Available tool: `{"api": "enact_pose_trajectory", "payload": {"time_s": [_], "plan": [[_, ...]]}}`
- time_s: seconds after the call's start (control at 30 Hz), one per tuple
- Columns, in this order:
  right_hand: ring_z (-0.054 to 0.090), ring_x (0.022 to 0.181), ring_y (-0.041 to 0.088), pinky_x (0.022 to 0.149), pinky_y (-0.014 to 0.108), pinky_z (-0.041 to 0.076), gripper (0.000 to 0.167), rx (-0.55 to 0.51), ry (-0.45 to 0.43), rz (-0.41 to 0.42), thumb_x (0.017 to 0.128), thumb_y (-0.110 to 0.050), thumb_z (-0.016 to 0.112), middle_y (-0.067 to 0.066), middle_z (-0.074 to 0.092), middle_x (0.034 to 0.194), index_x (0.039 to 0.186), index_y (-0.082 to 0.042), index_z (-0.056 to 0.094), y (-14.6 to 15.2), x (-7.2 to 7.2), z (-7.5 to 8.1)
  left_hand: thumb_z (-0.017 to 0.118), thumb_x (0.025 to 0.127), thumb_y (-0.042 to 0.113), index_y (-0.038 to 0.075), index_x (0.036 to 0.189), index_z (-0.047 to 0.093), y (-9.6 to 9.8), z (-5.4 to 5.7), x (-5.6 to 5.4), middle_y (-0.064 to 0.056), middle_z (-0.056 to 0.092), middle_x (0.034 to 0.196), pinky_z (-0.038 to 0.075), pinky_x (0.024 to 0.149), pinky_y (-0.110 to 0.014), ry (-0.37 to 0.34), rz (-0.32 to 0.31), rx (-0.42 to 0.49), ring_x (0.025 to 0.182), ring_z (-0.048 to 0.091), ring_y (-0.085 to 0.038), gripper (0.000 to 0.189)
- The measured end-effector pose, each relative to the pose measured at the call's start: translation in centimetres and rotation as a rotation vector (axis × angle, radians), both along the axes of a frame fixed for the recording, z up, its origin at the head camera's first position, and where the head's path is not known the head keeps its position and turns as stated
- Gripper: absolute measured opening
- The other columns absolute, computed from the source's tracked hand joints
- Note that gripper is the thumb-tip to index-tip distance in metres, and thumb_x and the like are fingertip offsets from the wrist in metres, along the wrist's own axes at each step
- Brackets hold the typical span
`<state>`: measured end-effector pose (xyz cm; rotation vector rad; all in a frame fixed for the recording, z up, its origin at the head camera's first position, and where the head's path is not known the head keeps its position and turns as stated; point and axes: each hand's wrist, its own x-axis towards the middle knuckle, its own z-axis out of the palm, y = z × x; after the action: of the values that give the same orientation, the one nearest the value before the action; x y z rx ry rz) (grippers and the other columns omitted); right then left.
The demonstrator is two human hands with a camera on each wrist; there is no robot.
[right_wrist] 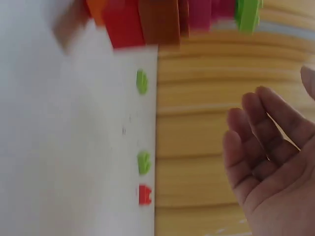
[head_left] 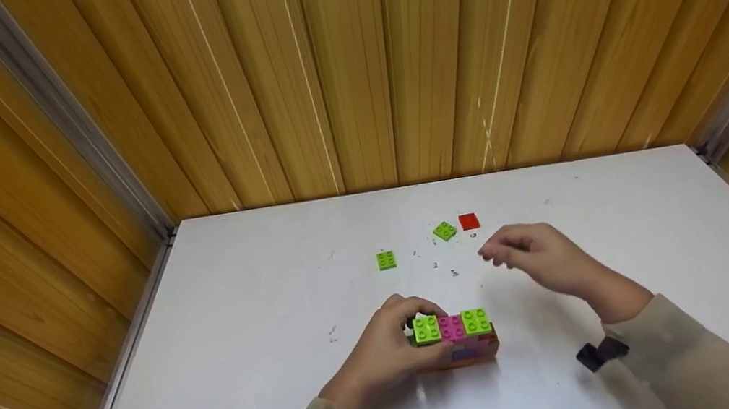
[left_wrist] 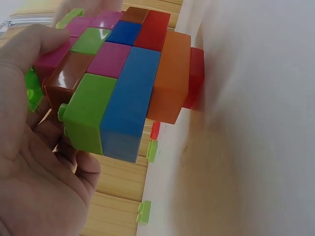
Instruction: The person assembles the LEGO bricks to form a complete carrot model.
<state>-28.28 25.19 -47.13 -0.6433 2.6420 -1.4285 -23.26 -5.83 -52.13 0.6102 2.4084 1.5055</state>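
A wall of toy building bricks (head_left: 478, 346) stands on the table in the head view, with two lime bricks and a pink one along its top. My left hand (head_left: 388, 351) grips its left end, thumb on the near face and fingers behind. In the left wrist view the built wall (left_wrist: 130, 93) shows pink, lime, brown, blue, red and orange bricks. My right hand (head_left: 542, 264) hovers to the right of the wall and farther back. Its fingers (right_wrist: 236, 157) are loosely bent around nothing in the right wrist view.
Beyond the wall, a lime brick (head_left: 386, 260) lies on the white table (head_left: 245, 326). Farther back are another lime brick (head_left: 444, 230) and a red brick (head_left: 469, 221). Wood-patterned panels (head_left: 351, 75) enclose the table's back and sides.
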Motion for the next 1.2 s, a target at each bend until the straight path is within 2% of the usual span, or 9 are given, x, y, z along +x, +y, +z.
{"api": "enact_pose_trajectory", "payload": {"time_s": [0.23,0.37,0.53,0.67,0.9,0.97,1.03,1.1,1.2], "plan": [[0.069,0.11,0.025,0.091,0.032,0.058,0.038,0.072,-0.167,-0.182,0.115,-0.031,0.067,0.018,0.077,0.127,0.136,-0.002,0.078,1.9,-6.5,-0.6,0.095,0.089,0.037,0.033,0.12,0.08,0.0,-0.1,-0.2,0.014,0.074,0.117,0.05,0.105,-0.037,0.05,-0.024,-0.002,0.113,0.057,-0.009,0.034],[0.068,0.117,0.027,0.093,0.03,0.056,0.048,0.096,-0.218,-0.233,0.114,-0.037,0.068,0.025,0.074,0.139,0.144,0.001,0.073,2.2,-9.1,-1.2,0.096,0.089,0.037,0.028,0.128,0.079,-0.5,0.1,-0.2,0.007,0.077,0.128,0.051,0.108,-0.044,0.06,-0.034,0.008,0.118,0.057,-0.011,0.044],[0.066,0.122,0.031,0.097,0.034,0.056,0.05,0.114,-0.247,-0.257,0.113,-0.035,0.068,0.024,0.073,0.142,0.149,0.0,0.07,2.0,-11.1,-1.6,0.097,0.088,0.037,0.028,0.126,0.079,-1.0,0.4,-0.3,0.008,0.075,0.127,0.048,0.107,-0.04,0.062,-0.029,0.001,0.117,0.057,-0.013,0.042],[0.062,0.123,0.03,0.099,0.033,0.054,0.049,0.148,-0.29,-0.265,0.111,-0.031,0.071,0.021,0.071,0.149,0.151,-0.002,0.07,1.5,-12.2,-2.1,0.097,0.088,0.036,0.035,0.119,0.079,-1.1,0.3,-0.3,0.014,0.071,0.119,0.049,0.104,-0.037,0.063,-0.022,-0.014,0.112,0.057,-0.012,0.036],[0.057,0.106,0.026,0.079,0.032,0.054,0.049,0.194,-0.349,-0.27,0.108,-0.023,0.075,0.022,0.068,0.152,0.153,-0.008,0.069,0.3,-13.6,-2.8,0.096,0.089,0.032,0.033,0.117,0.079,-1.0,0.2,-0.3,0.014,0.073,0.12,0.051,0.108,-0.044,0.055,-0.015,0.012,0.114,0.059,-0.012,0.032],[0.061,0.114,0.031,0.09,0.04,0.058,0.051,0.259,-0.33,-0.234,0.107,-0.022,0.076,0.025,0.066,0.153,0.156,-0.009,0.067,0.0,-13.9,-3.1,0.097,0.089,0.031,0.033,0.117,0.08,-1.0,0.2,-0.3,0.014,0.073,0.119,0.05,0.104,-0.043,0.052,-0.008,0.006,0.113,0.059,-0.016,0.033],[0.063,0.131,0.04,0.111,0.051,0.057,0.054,0.317,-0.306,-0.204,0.107,-0.021,0.075,0.028,0.062,0.159,0.159,-0.007,0.064,0.0,-14.0,-3.3,0.097,0.088,0.031,0.033,0.116,0.08,-0.9,0.2,-0.4,0.014,0.072,0.117,0.049,0.1,-0.039,0.053,-0.004,-0.006,0.111,0.059,-0.021,0.033],[0.052,0.153,0.045,0.131,0.06,0.041,0.055,0.35,-0.294,-0.195,0.107,-0.018,0.073,0.027,0.055,0.167,0.16,-0.005,0.063,-0.1,-14.1,-3.6,0.097,0.088,0.03,0.032,0.116,0.08,-0.8,0.3,-0.4,0.014,0.071,0.115,0.047,0.096,-0.035,0.057,-0.004,-0.014,0.109,0.058,-0.023,0.033],[0.044,0.161,0.048,0.138,0.065,0.029,0.052,0.364,-0.304,-0.205,0.107,-0.013,0.07,0.026,0.053,0.169,0.158,-0.003,0.064,0.0,-14.0,-4.0,0.096,0.088,0.028,0.032,0.116,0.079,-0.7,0.3,-0.3,0.015,0.071,0.115,0.046,0.095,-0.033,0.058,-0.009,-0.019,0.108,0.057,-0.021,0.033]]}}
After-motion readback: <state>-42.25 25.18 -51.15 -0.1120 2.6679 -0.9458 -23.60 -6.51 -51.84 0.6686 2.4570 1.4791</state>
